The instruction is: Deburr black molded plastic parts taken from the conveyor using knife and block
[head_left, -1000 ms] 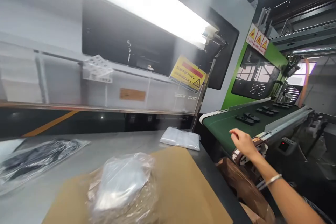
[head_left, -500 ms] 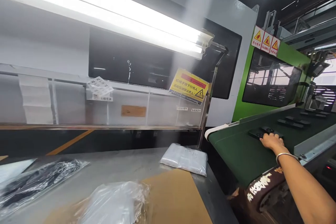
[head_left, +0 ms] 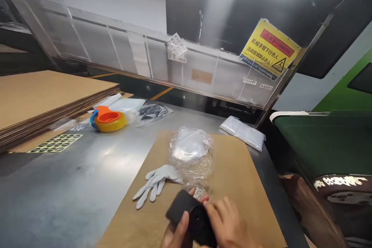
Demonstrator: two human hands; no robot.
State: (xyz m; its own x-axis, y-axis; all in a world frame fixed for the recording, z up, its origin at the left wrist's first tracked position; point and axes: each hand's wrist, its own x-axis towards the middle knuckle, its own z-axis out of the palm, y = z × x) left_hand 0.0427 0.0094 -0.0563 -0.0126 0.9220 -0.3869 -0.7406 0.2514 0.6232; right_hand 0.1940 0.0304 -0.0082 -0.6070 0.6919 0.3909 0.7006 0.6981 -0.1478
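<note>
A black plastic part (head_left: 181,206) with a round recessed face is in my hands, low in the view above a brown cardboard sheet (head_left: 235,170). My left hand (head_left: 178,234) grips it from below and the left, thumb on its near side. At its right edge my right hand (head_left: 228,221), slightly blurred, has its fingers curled against the part. Just beyond lies a clear plastic bag (head_left: 190,145) with whitish contents. A white glove (head_left: 158,182) rests flat on the cardboard to the left.
On the metal table (head_left: 87,186) are tape rolls (head_left: 112,122), a sticker sheet (head_left: 58,143), a bag of dark items (head_left: 152,112) and a white packet (head_left: 244,131). Stacked cardboard (head_left: 52,93) stands left. A green conveyor belt (head_left: 319,143) runs at right, and a clear partition (head_left: 226,73) behind.
My right hand has left the black parts on the conveyor and come over the cardboard. Both hands are now on a black part. The view has swung left and down.
</note>
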